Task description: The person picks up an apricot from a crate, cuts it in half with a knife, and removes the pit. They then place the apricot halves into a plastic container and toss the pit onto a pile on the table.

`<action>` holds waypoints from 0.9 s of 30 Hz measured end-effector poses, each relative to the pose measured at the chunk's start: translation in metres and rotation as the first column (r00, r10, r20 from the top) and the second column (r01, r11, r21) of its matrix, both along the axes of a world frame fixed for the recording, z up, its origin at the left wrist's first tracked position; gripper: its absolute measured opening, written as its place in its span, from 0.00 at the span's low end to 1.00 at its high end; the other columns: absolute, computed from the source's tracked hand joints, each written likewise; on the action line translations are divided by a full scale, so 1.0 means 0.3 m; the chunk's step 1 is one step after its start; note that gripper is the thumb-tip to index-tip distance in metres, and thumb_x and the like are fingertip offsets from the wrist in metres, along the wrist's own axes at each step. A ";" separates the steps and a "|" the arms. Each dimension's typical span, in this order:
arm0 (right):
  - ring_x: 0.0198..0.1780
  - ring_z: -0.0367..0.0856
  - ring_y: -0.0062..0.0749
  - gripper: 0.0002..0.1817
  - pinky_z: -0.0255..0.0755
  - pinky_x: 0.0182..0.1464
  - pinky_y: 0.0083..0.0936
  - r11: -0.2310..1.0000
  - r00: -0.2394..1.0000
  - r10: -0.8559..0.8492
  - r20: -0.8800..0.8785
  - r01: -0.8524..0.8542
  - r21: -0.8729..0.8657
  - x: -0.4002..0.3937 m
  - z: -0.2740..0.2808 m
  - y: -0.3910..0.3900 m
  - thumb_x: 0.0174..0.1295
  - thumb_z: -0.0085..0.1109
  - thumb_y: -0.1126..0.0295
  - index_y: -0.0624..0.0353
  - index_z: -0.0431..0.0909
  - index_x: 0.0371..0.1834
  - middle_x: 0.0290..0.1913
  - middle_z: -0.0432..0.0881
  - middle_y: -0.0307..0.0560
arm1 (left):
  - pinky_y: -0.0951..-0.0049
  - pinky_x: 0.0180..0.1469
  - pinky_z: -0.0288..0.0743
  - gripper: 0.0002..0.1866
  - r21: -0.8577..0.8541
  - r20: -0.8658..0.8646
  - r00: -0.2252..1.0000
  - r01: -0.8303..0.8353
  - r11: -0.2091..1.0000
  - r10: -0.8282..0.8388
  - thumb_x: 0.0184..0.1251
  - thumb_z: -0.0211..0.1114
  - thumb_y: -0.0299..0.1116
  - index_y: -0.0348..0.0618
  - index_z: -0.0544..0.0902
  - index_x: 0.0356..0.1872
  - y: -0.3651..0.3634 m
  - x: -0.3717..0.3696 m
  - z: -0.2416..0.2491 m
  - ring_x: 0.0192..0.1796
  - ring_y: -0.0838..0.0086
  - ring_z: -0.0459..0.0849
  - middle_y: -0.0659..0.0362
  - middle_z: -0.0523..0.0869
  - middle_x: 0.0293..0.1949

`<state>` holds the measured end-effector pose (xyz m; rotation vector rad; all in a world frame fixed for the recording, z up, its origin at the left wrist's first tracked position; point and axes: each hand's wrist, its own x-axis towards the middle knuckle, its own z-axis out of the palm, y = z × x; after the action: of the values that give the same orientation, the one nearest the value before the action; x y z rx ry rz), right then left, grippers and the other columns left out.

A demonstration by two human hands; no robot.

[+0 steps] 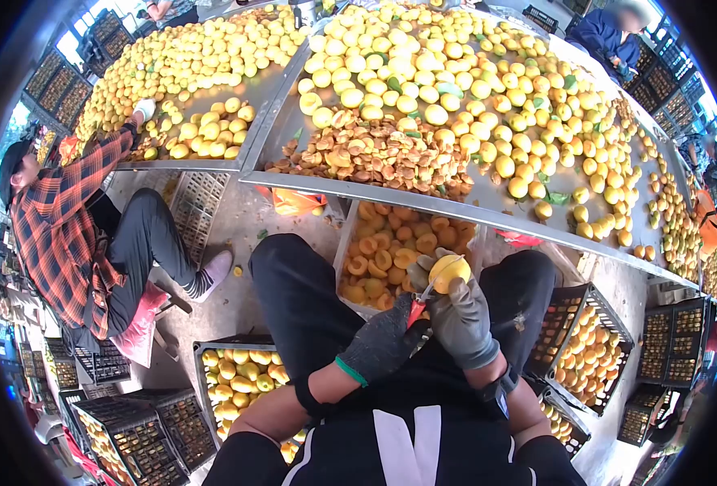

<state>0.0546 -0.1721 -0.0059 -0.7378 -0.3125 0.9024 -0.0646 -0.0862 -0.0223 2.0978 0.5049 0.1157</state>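
My right hand [462, 322], in a grey glove, grips a yellow apricot [449, 271] above my lap. My left hand [381, 344], in a dark glove with a green cuff, holds a small red-handled knife [417, 310] whose blade touches the fruit. Just beyond my hands, a crate of halved orange apricots [379, 255] sits between my knees under the table edge. On the metal table [423, 204] in front lies a pile of brown pits [375, 154], with whole yellow apricots [423, 73] heaped behind it.
A person in a red plaid shirt [59, 235] sits at the left, reaching to the table. Another person in blue [614, 36] works at the far right. Crates of apricots [241, 377] stand by my left leg, and more crates [589, 348] on the right.
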 end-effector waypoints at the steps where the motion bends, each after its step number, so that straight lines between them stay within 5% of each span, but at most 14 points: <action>1: 0.57 0.75 0.34 0.29 0.66 0.62 0.31 0.999 0.995 0.001 -0.096 0.004 0.050 -0.007 0.005 0.006 0.65 0.58 0.61 0.62 0.61 0.64 0.56 0.75 0.49 | 0.53 0.38 0.75 0.29 0.019 -0.005 1.000 -0.026 0.999 0.026 0.65 0.59 0.43 0.28 0.67 0.57 0.000 -0.001 -0.007 0.36 0.46 0.82 0.37 0.81 0.34; 3: 0.56 0.75 0.33 0.29 0.66 0.61 0.29 0.999 0.999 0.027 -0.042 -0.025 0.043 0.016 -0.046 0.003 0.64 0.59 0.62 0.62 0.61 0.65 0.55 0.75 0.47 | 0.53 0.38 0.75 0.27 0.041 -0.010 0.999 -0.049 0.998 0.050 0.65 0.59 0.42 0.29 0.68 0.56 0.010 -0.004 -0.011 0.36 0.46 0.82 0.37 0.81 0.33; 5: 0.55 0.76 0.31 0.30 0.67 0.60 0.28 0.998 0.999 0.051 0.013 -0.051 0.030 0.049 -0.056 -0.011 0.64 0.59 0.63 0.62 0.61 0.65 0.54 0.76 0.46 | 0.54 0.36 0.75 0.24 0.241 -0.041 0.998 -0.031 0.970 0.042 0.66 0.58 0.41 0.31 0.71 0.55 0.041 -0.005 -0.005 0.35 0.48 0.82 0.39 0.81 0.32; 7: 0.53 0.76 0.27 0.30 0.68 0.57 0.24 0.973 0.942 0.110 0.317 -0.037 -0.228 0.077 -0.037 -0.025 0.62 0.62 0.64 0.62 0.61 0.65 0.53 0.76 0.43 | 0.54 0.35 0.75 0.23 0.235 -0.048 0.998 -0.025 0.972 0.037 0.66 0.58 0.40 0.32 0.71 0.54 0.052 -0.002 -0.003 0.34 0.48 0.82 0.40 0.81 0.31; 9: 0.51 0.76 0.24 0.30 0.68 0.56 0.20 0.974 0.923 0.085 0.376 0.003 -0.227 0.071 -0.029 -0.024 0.61 0.63 0.65 0.62 0.62 0.64 0.51 0.77 0.41 | 0.54 0.34 0.75 0.22 0.226 -0.055 0.998 -0.018 0.974 0.032 0.65 0.58 0.39 0.34 0.72 0.54 0.043 -0.001 -0.017 0.33 0.49 0.82 0.41 0.81 0.30; 12: 0.51 0.76 0.26 0.27 0.69 0.57 0.22 0.989 0.969 -0.010 0.248 0.046 -0.140 0.027 -0.074 -0.001 0.64 0.60 0.64 0.62 0.64 0.63 0.51 0.77 0.41 | 0.54 0.33 0.75 0.23 0.271 0.047 0.996 -0.084 0.959 0.074 0.65 0.60 0.38 0.31 0.70 0.53 0.014 0.016 -0.056 0.32 0.48 0.82 0.41 0.81 0.27; 14: 0.52 0.76 0.26 0.24 0.70 0.57 0.23 1.000 0.951 0.003 -0.310 -0.004 -0.003 -0.006 -0.108 0.015 0.67 0.56 0.65 0.61 0.64 0.62 0.52 0.76 0.42 | 0.54 0.31 0.75 0.21 0.343 0.065 0.995 -0.097 0.934 0.080 0.65 0.59 0.38 0.33 0.71 0.53 0.012 0.030 -0.055 0.30 0.50 0.83 0.43 0.81 0.25; 17: 0.57 0.73 0.33 0.25 0.66 0.62 0.33 0.997 0.986 -0.052 -0.159 0.043 -0.060 -0.005 -0.125 0.014 0.70 0.48 0.54 0.59 0.64 0.62 0.54 0.76 0.50 | 0.55 0.29 0.75 0.19 0.398 0.046 0.996 -0.092 0.913 0.080 0.65 0.59 0.37 0.37 0.72 0.53 0.033 0.023 -0.064 0.28 0.51 0.83 0.44 0.81 0.24; 18: 0.57 0.73 0.33 0.25 0.66 0.62 0.33 0.997 0.986 -0.051 -0.160 0.042 -0.060 0.003 -0.117 0.005 0.70 0.48 0.54 0.59 0.64 0.62 0.54 0.76 0.50 | 0.55 0.29 0.75 0.19 0.399 0.045 0.996 -0.092 0.912 0.081 0.65 0.59 0.37 0.37 0.72 0.53 0.042 0.018 -0.062 0.28 0.51 0.83 0.44 0.81 0.24; 20: 0.58 0.72 0.34 0.24 0.65 0.63 0.33 0.980 0.993 0.065 0.103 -0.044 -0.197 0.024 -0.091 -0.014 0.71 0.44 0.52 0.60 0.66 0.60 0.55 0.75 0.50 | 0.56 0.29 0.75 0.17 0.437 0.021 0.998 -0.066 0.897 0.064 0.65 0.58 0.36 0.40 0.74 0.51 0.059 0.013 -0.053 0.29 0.53 0.83 0.45 0.81 0.25; 23: 0.59 0.72 0.34 0.24 0.63 0.65 0.33 0.955 0.983 0.092 0.157 -0.042 -0.295 0.025 -0.081 -0.022 0.72 0.42 0.52 0.62 0.67 0.59 0.55 0.75 0.50 | 0.57 0.30 0.76 0.16 0.461 0.021 0.999 -0.043 0.887 0.037 0.63 0.55 0.31 0.39 0.75 0.52 0.045 0.005 -0.063 0.31 0.55 0.83 0.49 0.82 0.32; 24: 0.59 0.72 0.34 0.24 0.63 0.65 0.33 0.955 0.983 0.095 0.158 -0.044 -0.295 0.026 -0.089 -0.016 0.72 0.42 0.52 0.62 0.67 0.59 0.55 0.75 0.50 | 0.57 0.30 0.76 0.16 0.461 0.023 0.999 -0.046 0.886 0.040 0.63 0.55 0.31 0.39 0.75 0.52 0.048 0.010 -0.069 0.31 0.55 0.83 0.49 0.82 0.32; 26: 0.60 0.71 0.36 0.25 0.61 0.66 0.35 0.992 0.966 0.106 -0.236 -0.120 -0.046 0.020 -0.115 -0.011 0.72 0.43 0.54 0.63 0.66 0.61 0.55 0.75 0.51 | 0.58 0.30 0.76 0.12 0.509 0.078 0.995 -0.094 0.856 0.062 0.63 0.58 0.32 0.42 0.78 0.47 0.046 0.012 -0.083 0.30 0.56 0.84 0.50 0.83 0.30; 27: 0.60 0.71 0.36 0.25 0.61 0.66 0.35 0.992 0.966 0.107 -0.236 -0.121 -0.044 0.021 -0.114 -0.007 0.72 0.43 0.54 0.63 0.66 0.61 0.55 0.75 0.51 | 0.58 0.30 0.76 0.12 0.510 0.077 0.995 -0.095 0.855 0.064 0.63 0.58 0.32 0.42 0.78 0.47 0.050 0.010 -0.085 0.30 0.56 0.84 0.50 0.83 0.30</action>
<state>0.0610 -0.1743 -0.0402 -0.6641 -0.1210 1.1011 -0.0614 -0.0712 -0.0479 2.5868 0.5713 0.3971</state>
